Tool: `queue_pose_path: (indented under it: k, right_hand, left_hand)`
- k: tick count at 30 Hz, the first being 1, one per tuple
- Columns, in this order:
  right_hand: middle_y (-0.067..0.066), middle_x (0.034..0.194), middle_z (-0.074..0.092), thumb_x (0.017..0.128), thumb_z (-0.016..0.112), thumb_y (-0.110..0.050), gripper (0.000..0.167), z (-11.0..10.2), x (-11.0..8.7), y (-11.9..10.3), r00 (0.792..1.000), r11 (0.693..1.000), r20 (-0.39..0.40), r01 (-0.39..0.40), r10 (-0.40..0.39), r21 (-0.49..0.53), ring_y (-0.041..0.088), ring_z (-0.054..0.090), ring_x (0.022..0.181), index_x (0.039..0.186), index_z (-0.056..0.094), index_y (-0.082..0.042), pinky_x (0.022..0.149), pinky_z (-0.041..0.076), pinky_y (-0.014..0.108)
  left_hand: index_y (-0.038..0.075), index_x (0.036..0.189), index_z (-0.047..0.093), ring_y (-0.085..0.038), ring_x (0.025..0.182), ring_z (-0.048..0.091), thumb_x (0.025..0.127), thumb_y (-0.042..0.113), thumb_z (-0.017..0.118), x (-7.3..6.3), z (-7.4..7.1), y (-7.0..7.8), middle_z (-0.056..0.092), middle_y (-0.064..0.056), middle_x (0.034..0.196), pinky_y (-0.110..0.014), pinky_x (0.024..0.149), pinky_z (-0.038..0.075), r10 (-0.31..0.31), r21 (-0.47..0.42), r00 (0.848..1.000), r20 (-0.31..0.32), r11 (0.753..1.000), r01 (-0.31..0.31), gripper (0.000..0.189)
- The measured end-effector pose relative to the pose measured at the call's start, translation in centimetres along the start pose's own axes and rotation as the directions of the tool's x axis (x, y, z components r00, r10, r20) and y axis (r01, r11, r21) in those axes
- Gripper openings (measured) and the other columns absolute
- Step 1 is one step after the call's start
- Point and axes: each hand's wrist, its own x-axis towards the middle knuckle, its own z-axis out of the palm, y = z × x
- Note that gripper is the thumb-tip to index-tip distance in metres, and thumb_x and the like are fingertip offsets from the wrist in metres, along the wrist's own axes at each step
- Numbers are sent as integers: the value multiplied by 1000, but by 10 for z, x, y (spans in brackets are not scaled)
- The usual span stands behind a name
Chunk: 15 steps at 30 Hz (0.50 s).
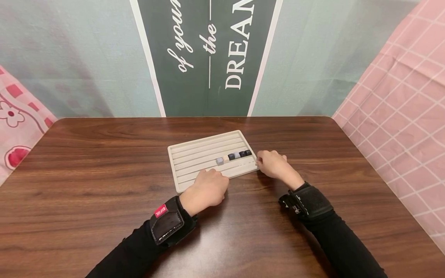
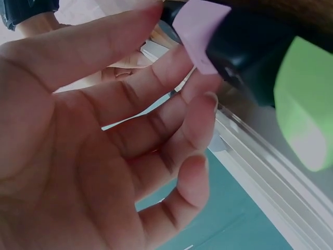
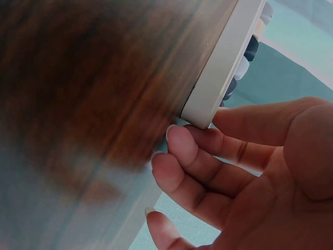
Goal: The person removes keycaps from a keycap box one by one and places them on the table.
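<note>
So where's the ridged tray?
In the head view, the ridged tray lies on the table, left hand at its near edge, right hand at its right end.

Wood-grain table (image 1: 87,173) backed by pale teal curtain (image 1: 87,58); dark green panel (image 1: 194,100) printed with white lettering (image 1: 235,69). Table flanked by flower-printed pink cloth (image 1: 21,131) left, white-gridded pink cloth (image 1: 410,127) right.

Long black sleeves (image 1: 128,251); wide black wrist straps (image 1: 169,227), the left one bearing a red label (image 1: 160,211) with white letters.

Evenly bright in the head view, with pale glare on the near bench (image 1: 240,227); dimmer and softly blurred from both wrists.
</note>
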Motion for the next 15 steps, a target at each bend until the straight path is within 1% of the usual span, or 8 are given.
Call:
queue_pose_path:
  k: [4, 10, 15]
  right_hand:
    - [6, 71, 54, 91, 51, -16, 16, 0, 0, 0, 1000, 1000, -1, 2, -2, 4, 28, 53, 74, 77, 54, -9, 64, 34, 45]
    - [6, 69, 54, 91, 51, -15, 16, -1, -1, 0, 1000, 1000, -7, 8, -8, -1, 27, 53, 71, 76, 54, -9, 61, 34, 43]
    - [6, 69, 53, 90, 51, -15, 16, 0, -1, 0, 1000, 1000, -9, 11, -11, 4, 26, 52, 70, 76, 54, -9, 60, 33, 42]
  left_hand:
    - [12, 69, 65, -19, 67, 55, 76, 14, 67, 0, -1, 0, 62, -3, 71, -36, 60, 43, -1, 1, 1000, 7, 1000, 1, 7]
    - [12, 67, 62, -18, 67, 54, 77, 13, 66, -1, -1, 0, 60, -2, 70, -35, 59, 42, -4, -2, 1000, 18, 1000, 4, 11]
    - [11, 70, 64, -19, 69, 55, 76, 17, 69, -2, -2, 0, 61, -2, 72, -35, 60, 43, -7, -2, 1000, 15, 1000, 7, 10]
